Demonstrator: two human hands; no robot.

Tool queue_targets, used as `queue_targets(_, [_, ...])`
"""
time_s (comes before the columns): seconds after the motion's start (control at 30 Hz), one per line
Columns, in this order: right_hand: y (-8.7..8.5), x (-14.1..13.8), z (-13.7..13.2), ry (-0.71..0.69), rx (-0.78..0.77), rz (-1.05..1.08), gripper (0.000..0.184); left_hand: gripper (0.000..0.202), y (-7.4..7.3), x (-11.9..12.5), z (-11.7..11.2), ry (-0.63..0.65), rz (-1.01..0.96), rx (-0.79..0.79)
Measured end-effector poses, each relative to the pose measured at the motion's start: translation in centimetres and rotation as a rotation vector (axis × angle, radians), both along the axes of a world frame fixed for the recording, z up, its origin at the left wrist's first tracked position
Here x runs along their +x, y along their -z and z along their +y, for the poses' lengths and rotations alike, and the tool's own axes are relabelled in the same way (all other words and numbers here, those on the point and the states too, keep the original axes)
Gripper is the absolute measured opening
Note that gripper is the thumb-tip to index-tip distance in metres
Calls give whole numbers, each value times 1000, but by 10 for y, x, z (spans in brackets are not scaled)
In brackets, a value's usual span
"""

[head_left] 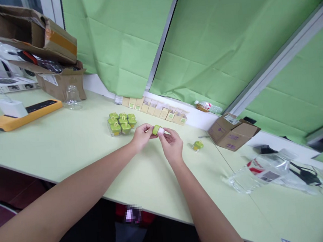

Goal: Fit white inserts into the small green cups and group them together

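Our left hand (pixel 141 136) and right hand (pixel 172 144) pinch a small green-and-white object (pixel 156 130) between fingertips. We should probably keep both grips light and evenly aligned.

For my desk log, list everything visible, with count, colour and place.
Held piece: one, green and white, between hands
Clustered containers: about eight, green-topped, left of hands
Lone container: one, green-topped, right of hands
Small boxes: several, tan, back edge
Carton: one, brown, back right
Stacked boxes: two, brown, back left
Jar: one, clear, beside them
Power strip: one, orange, left
Adapter: one, white, on strip
Large bottle: one, clear, right
Small bottle: one, clear, ledge
Cables: several, black, far right
Curtains: several, green, behind
Table: one, pale green, beneath
Far-left clutter: uncounted, mostly white
Forearms: two, foreground
Left hand: one, on held piece
Right hand: one, on held piece
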State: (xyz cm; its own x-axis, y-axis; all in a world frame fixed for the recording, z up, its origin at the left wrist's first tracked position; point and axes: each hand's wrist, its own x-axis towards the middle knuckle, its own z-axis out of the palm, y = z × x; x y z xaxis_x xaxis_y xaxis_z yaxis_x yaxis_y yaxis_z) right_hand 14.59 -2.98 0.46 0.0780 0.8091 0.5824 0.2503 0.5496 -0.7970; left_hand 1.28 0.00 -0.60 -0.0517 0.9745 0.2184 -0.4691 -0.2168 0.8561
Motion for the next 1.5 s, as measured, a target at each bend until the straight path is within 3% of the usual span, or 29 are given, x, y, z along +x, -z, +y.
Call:
queue_targets(0.5, [-1,-3,1,33,-104,8,34,24,2,2,0,-20,27,-25])
queue_targets(0.77, [-4,7,6,-38,-196,143,43,20,-2,-1,3,32,-63,-99])
queue_targets(0.93, [-6,16,9,6,-313,212,44,16,-3,-1,1,105,-139,-103])
queue_targets(1.1, [-8,16,8,-89,-295,169,49,14,-3,-2,0,167,-113,-119])
queue_targets(1.3, [-4,28,13,78,-338,54,48,12,-8,-5,-1,182,-164,-163])
queue_targets(1.4, [-5,29,14,-54,-248,65,52,10,-6,-5,-1,244,-132,-147])
queue_targets(1.5, [-2,32,18,-68,-349,40,57,10,-3,-7,1,267,-128,-143])
